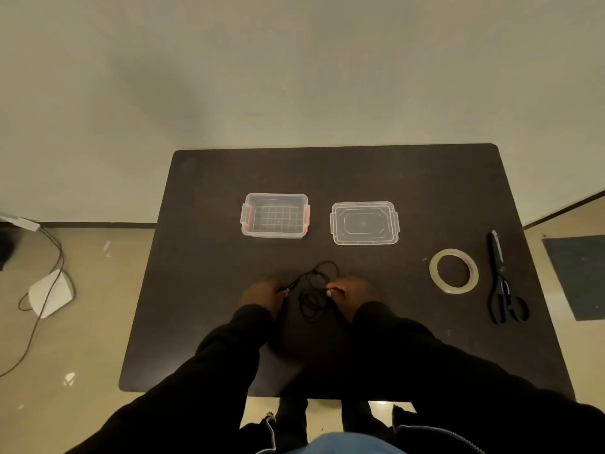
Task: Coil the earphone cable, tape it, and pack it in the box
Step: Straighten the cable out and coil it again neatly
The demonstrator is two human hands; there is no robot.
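hands: both arms in black sleeves reach forward over the near half of the dark rectangular table (203, 322). left hand (260, 294) rests low at the table, knuckles up, fingers curled closed around one end of the thin black earphone cable (314, 294). right hand (353, 294) sits level with it, just beside, fingertips pinched on another part of the same cable.

cable: loose, tangled loops lying on the table between the two hands, one loop arching beyond the fingertips toward the far side; not yet a neat coil.

box: clear plastic rectangular box with red side latches (275, 215), open, upright, beyond the left hand and well apart from it; a grid pattern shows at its bottom.

lid: clear plastic lid (364, 222), flat on the table just right of the box, apart from it.

tape: roll of clear adhesive tape (453, 271), lying flat, right of the right hand, well apart.

scissors: black-handled scissors (502, 280), closed, just beside the tape on its right, blades pointing away from the person.
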